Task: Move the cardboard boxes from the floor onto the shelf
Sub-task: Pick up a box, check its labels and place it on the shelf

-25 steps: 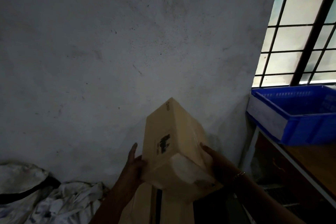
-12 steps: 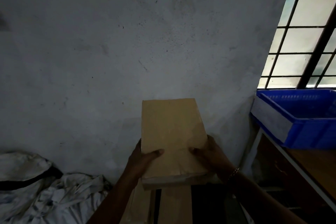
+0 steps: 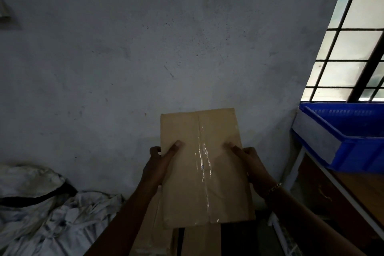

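Observation:
I hold a brown cardboard box (image 3: 199, 164) in front of me, its broad face up with a strip of clear tape down the middle. My left hand (image 3: 160, 162) grips its left edge, thumb on top. My right hand (image 3: 249, 162) grips the right edge the same way. More cardboard boxes (image 3: 197, 241) lie on the floor below the held one, mostly hidden by it. The shelf (image 3: 332, 189) with a white frame and wooden board stands at the right.
A blue plastic crate (image 3: 342, 141) sits on the shelf top by a barred window (image 3: 353, 48). A grey wall (image 3: 145, 48) is straight ahead. White sacks or cloth (image 3: 41, 210) are heaped on the floor at the left.
The box has turned from tilted on edge to flat with its taped face up. It has come closer to me and my thumbs now lie on top.

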A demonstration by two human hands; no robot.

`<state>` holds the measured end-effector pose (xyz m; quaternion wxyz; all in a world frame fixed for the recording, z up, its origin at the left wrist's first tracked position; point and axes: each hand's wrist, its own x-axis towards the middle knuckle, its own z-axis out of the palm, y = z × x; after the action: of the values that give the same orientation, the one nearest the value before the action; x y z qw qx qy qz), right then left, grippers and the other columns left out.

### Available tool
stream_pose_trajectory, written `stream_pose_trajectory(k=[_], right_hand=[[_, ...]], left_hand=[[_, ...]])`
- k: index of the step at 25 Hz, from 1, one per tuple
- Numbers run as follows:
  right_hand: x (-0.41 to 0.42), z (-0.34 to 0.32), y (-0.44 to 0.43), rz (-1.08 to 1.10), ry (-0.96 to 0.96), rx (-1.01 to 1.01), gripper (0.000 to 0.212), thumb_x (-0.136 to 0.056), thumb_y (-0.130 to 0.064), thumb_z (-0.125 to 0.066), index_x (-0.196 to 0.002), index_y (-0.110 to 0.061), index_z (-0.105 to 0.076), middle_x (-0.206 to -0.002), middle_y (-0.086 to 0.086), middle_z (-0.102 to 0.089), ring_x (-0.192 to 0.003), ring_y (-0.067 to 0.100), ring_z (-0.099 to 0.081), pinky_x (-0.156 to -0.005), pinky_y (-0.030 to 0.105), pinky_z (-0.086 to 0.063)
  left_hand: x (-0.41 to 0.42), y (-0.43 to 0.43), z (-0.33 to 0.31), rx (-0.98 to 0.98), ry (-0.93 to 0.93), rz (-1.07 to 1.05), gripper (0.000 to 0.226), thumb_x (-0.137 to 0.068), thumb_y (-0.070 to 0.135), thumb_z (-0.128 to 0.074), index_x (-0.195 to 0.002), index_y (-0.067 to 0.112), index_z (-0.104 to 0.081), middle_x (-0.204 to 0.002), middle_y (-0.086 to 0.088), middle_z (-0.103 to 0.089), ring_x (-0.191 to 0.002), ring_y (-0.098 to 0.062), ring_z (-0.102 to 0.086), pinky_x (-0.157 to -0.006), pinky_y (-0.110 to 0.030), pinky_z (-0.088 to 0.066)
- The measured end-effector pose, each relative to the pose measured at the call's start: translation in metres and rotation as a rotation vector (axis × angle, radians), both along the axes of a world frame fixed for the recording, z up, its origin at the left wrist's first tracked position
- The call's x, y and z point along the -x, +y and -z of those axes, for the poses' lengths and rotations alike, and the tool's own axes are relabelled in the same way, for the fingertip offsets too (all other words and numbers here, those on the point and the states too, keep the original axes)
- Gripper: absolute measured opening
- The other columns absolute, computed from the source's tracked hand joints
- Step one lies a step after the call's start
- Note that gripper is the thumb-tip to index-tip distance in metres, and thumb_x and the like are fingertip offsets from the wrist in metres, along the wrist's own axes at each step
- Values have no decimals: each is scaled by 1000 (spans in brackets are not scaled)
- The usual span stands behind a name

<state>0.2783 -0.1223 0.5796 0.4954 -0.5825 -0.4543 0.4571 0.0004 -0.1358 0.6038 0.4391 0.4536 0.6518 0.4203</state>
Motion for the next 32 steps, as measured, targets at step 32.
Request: stream_pose_trajectory(k=[32], right_hand=[[0,-7,-22,-299,32,-101,37,-89,-28,-71,-122,-12,-66,-114,11,-76,-103,31,-75,-94,60,-56]], left_hand=[[-5,-1,13,-254,75,113,103,-45,72,-86,-134,28,-59,-122,8,-71,-106,-13,-70,-93,-43,-59]])
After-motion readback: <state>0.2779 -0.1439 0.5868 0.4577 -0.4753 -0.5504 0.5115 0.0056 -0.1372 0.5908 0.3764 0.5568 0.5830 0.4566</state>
